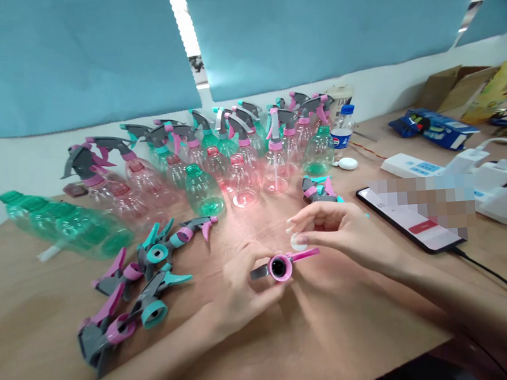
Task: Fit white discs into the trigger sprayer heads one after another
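Note:
My left hand is closed around a pink and grey trigger spray head. The head's round collar faces up toward me, and its pink lever points right. Just above the lever, my right hand pinches a small white disc between thumb and finger, apart from the collar. To the left lies a loose pile of pink and turquoise spray heads. Beyond my hands stand clear pink bottles and green bottles, many with spray heads on.
Several green bottles lie in a row at far left. More trigger parts sit beyond my right hand. At right are a phone with a cable, a power strip, a blue packet and a cardboard box.

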Tool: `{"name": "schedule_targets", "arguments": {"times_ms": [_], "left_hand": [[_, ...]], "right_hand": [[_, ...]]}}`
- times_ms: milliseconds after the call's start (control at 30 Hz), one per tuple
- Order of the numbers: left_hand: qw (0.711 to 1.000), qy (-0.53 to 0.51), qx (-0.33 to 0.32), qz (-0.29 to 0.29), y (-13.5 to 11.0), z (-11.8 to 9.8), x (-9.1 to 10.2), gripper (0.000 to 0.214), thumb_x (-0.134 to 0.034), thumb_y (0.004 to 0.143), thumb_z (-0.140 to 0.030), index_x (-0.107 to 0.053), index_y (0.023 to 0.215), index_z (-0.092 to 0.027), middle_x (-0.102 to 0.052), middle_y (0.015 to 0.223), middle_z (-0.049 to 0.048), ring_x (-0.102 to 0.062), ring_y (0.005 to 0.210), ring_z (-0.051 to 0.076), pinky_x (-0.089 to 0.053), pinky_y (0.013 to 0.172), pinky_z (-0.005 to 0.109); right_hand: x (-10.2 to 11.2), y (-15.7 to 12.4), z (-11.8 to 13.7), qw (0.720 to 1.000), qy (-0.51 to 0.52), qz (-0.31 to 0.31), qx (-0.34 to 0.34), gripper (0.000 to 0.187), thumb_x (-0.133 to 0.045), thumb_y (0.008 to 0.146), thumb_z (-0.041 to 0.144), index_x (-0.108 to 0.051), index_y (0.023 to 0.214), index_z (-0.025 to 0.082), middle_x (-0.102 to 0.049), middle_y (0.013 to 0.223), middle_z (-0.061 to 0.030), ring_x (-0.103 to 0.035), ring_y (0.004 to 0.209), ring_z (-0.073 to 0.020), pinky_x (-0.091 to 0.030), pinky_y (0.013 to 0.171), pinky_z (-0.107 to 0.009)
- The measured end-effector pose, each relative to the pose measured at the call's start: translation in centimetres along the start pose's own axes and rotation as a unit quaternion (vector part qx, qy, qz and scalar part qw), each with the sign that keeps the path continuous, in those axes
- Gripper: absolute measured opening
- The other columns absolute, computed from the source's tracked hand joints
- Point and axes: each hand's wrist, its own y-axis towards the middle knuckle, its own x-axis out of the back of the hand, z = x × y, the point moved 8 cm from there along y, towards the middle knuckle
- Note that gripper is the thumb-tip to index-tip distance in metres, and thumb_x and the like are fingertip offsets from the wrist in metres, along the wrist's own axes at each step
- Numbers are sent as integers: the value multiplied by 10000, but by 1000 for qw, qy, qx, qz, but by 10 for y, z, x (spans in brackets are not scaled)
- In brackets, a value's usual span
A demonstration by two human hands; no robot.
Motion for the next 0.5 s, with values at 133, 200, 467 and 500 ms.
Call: {"name": "schedule_targets", "arguments": {"times_ms": [133, 200, 467, 500], "left_hand": [[1000, 3, -7, -7, 0, 1, 0, 309, -697, 732, -121, -550, 998, -177, -642, 871, 43, -588, 806, 172, -489, 701, 293], [1000, 7, -4, -6, -1, 2, 0, 301, -696, 735, -126, -555, 997, -167, -638, 871, 50, -587, 804, 175, -487, 698, 293], [999, -20, 49, 6, -2, 9, -2, 247, -681, 765, -169, -544, 969, -169, -608, 854, 33, -588, 776, 156, -482, 667, 264], [999, -19, 51, 4, -2, 9, -1, 240, -681, 762, -165, -542, 958, -170, -602, 848, 28, -586, 772, 153, -481, 665, 260]], "right_hand": [[-25, -2, 17, 995, -38, 93, 7, 272, -710, 751, 252, -652, 1007, 179, -712, 807, -13, -677, 737, -145, -549, 681, -266], [-34, 2, 27, 984, -109, 134, 38, 186, -696, 766, 231, -680, 940, 168, -717, 801, -14, -668, 722, -132, -528, 651, -233], [-61, 19, 56, 909, -310, 230, 160, 133, -675, 736, 78, -734, 741, 198, -695, 656, 63, -566, 542, -43, -374, 502, -142], [-62, 21, 55, 904, -318, 238, 158, 142, -669, 732, 71, -734, 736, 196, -690, 649, 64, -554, 533, -41, -361, 491, -143]]}}
